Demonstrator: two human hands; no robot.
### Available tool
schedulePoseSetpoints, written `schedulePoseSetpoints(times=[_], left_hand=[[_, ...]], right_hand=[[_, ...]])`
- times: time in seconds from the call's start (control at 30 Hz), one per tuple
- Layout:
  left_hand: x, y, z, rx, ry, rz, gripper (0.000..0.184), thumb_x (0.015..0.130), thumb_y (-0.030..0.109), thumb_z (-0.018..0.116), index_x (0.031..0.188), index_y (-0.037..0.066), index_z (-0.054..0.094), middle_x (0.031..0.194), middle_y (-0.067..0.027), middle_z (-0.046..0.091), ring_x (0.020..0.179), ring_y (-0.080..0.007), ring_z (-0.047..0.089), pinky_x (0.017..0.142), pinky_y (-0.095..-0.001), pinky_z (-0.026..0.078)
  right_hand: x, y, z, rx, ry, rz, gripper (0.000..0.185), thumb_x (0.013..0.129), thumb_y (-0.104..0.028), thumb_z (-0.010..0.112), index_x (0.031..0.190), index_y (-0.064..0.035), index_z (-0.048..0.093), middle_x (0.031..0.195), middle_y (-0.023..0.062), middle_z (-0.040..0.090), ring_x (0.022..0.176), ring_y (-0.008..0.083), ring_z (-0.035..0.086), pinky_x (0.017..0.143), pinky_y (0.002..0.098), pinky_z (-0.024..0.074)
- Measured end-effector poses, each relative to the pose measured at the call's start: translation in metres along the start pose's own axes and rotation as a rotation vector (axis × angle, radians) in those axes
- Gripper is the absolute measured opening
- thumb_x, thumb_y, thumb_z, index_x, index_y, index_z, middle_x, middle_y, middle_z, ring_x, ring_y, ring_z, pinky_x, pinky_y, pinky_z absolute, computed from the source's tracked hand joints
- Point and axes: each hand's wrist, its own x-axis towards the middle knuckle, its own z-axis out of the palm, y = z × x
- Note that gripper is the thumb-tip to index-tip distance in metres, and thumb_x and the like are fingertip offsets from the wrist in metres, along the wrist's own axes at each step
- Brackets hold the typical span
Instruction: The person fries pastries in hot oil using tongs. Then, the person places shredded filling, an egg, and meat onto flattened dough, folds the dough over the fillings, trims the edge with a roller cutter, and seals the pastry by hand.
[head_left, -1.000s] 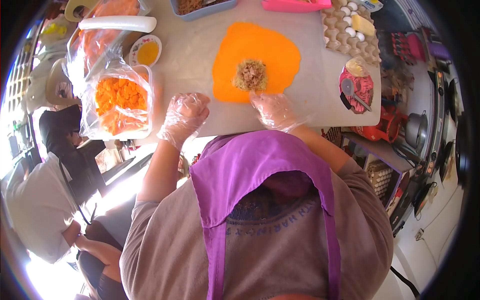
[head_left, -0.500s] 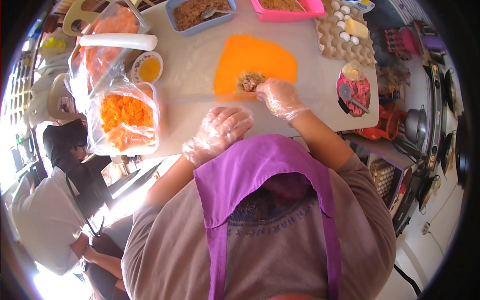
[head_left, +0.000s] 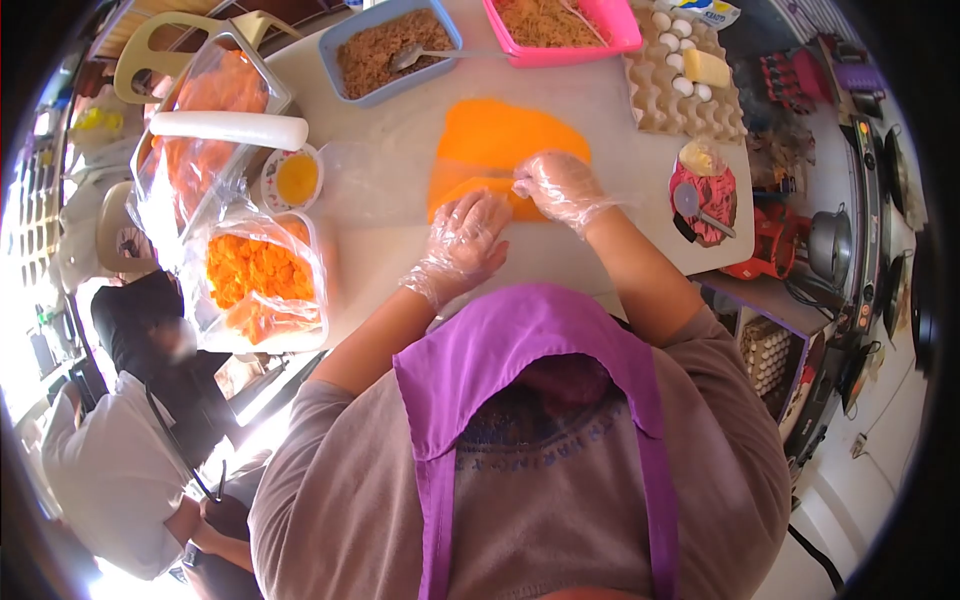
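Head view, orange sheet (head_left: 515, 133): lies at the upper centre of the frame, its far part flat, its near part doubled up beneath the hands.
Filling: half a second ago a mound of it showed by the near edge; now none is visible, so it is probably covered by the fold.
Fold: the near edge looks turned over, while the far stretch lies unfolded, so the wrapping seems only partly made.
Left hand (head_left: 466, 237): has come from the near side of the table (head_left: 665, 170) onto the sheet's near left part; gloved, palm down, fingers close together and bent at the tips. Whether they press or pinch, I cannot tell.
Right hand (head_left: 558, 190): remains at the fold's right side, gloved, thumb and forefinger brought together, seemingly pinching the folded edge; whether clear film is caught too is too small to tell.
Tubs: blue tub (head_left: 378, 98) at top centre-left, with a spoon (head_left: 407, 56); pink tub (head_left: 570, 58) right of it.
Left of frame: white rolling pin (head_left: 230, 129), above the bowl (head_left: 270, 188) and orange lumps (head_left: 255, 268).
Upper right: egg tray (head_left: 655, 115), bearing a yellow block (head_left: 707, 68).
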Motion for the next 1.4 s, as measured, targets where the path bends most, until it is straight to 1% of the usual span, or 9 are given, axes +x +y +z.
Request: schedulePoseSetpoints(times=[0.13, 0.43, 0.53, 0.83, 0.93, 1.03, 1.13, 1.23, 1.4], left_hand=[[0.019, -0.009, 0.010, 0.030, -0.075, -0.070, 0.070, 0.067, 0.023, 0.080, 0.130, 0.008, 0.053, 0.132, -0.0175, 0.050, 0.125, -0.0366, 0.047, 0.096, -0.0511, 0.041], [0.086, -0.040, 0.023, 0.175, -0.471, -0.162, 0.092, 0.071, 0.037, 0.078, 0.145, 0.005, 0.034, 0.142, -0.0184, 0.042, 0.133, -0.0371, 0.039, 0.106, -0.0469, 0.035], [0.110, -0.043, 0.017, 0.168, -0.664, -0.224, 0.090, 0.072, 0.039, 0.077, 0.144, 0.005, 0.035, 0.143, -0.0184, 0.042, 0.134, -0.0361, 0.039, 0.106, -0.0468, 0.035], [0.114, -0.051, 0.019, 0.206, -0.635, -0.191, 0.088, 0.073, 0.048, 0.075, 0.141, 0.006, 0.039, 0.143, -0.0177, 0.044, 0.133, -0.0340, 0.041, 0.105, -0.0456, 0.037], [0.112, -0.052, 0.022, 0.248, -0.650, -0.163, 0.088, 0.074, 0.050, 0.074, 0.142, 0.006, 0.040, 0.144, -0.0166, 0.043, 0.134, -0.0335, 0.040, 0.106, -0.0454, 0.037], [0.106, -0.057, 0.028, 0.250, -0.617, -0.155, 0.089, 0.075, 0.052, 0.073, 0.142, 0.005, 0.040, 0.145, -0.0156, 0.043, 0.136, -0.0329, 0.040, 0.106, -0.0447, 0.037], [0.102, -0.059, 0.033, 0.261, -0.580, -0.161, 0.089, 0.075, 0.054, 0.072, 0.142, 0.004, 0.040, 0.145, -0.0152, 0.043, 0.136, -0.0321, 0.039, 0.106, -0.0442, 0.036], [0.100, -0.060, 0.036, 0.217, -0.536, -0.196, 0.086, 0.076, 0.050, 0.072, 0.141, 0.003, 0.040, 0.149, -0.0155, 0.038, 0.136, -0.0327, 0.038, 0.107, -0.0451, 0.036], [0.099, -0.053, 0.028, 0.248, -0.583, -0.186, 0.085, 0.077, 0.051, 0.070, 0.141, 0.003, 0.041, 0.147, -0.0145, 0.041, 0.136, -0.0300, 0.040, 0.106, -0.0429, 0.036]], right_hand=[[0.017, -0.001, -0.008, -0.045, 0.008, 0.070, 0.016, 0.086, -0.021, 0.063, 0.086, -0.0069, 0.069, 0.086, 0.0178, 0.067, 0.082, 0.0388, 0.063, 0.072, 0.0478, 0.0489], [0.082, 0.036, 0.007, -0.112, 0.192, 0.171, 0.017, 0.086, -0.019, 0.059, 0.091, -0.0090, 0.071, 0.100, 0.0176, 0.068, 0.093, 0.0374, 0.065, 0.081, 0.0459, 0.0517], [0.096, 0.043, 0.005, -0.174, 0.157, 0.177, 0.018, 0.087, -0.020, 0.059, 0.093, -0.0100, 0.072, 0.105, 0.0164, 0.066, 0.096, 0.0367, 0.064, 0.082, 0.0458, 0.0517], [0.115, 0.058, 0.021, -0.209, 0.301, 0.086, 0.016, 0.084, -0.023, 0.065, 0.092, -0.0102, 0.071, 0.100, 0.0141, 0.065, 0.095, 0.0335, 0.064, 0.079, 0.0461, 0.0509], [0.104, 0.051, 0.018, -0.392, 0.761, -0.109, 0.021, 0.084, -0.019, 0.065, 0.103, -0.0101, 0.065, 0.097, 0.0103, 0.064, 0.090, 0.0297, 0.064, 0.075, 0.0459, 0.0506], [0.072, 0.030, -0.004, -0.364, 0.888, -0.197, 0.034, 0.084, -0.013, 0.065, 0.116, -0.0113, 0.057, 0.097, 0.0078, 0.063, 0.087, 0.0271, 0.063, 0.073, 0.0435, 0.0509], [0.047, 0.038, 0.019, -0.231, 0.799, -0.409, 0.042, 0.083, -0.009, 0.063, 0.124, -0.0096, 0.053, 0.096, 0.0093, 0.063, 0.087, 0.0297, 0.063, 0.073, 0.0433, 0.0506], [0.030, 0.045, 0.045, -0.032, 0.373, -0.312, 0.046, 0.082, -0.006, 0.062, 0.127, -0.0067, 0.052, 0.098, 0.0119, 0.064, 0.089, 0.0327, 0.063, 0.075, 0.0437, 0.0513], [0.032, 0.060, 0.062, -0.022, 0.379, -0.222, 0.058, 0.087, -0.016, 0.064, 0.139, -0.0004, 0.043, 0.130, 0.0216, 0.056, 0.116, 0.0359, 0.057, 0.097, 0.0434, 0.0460]])
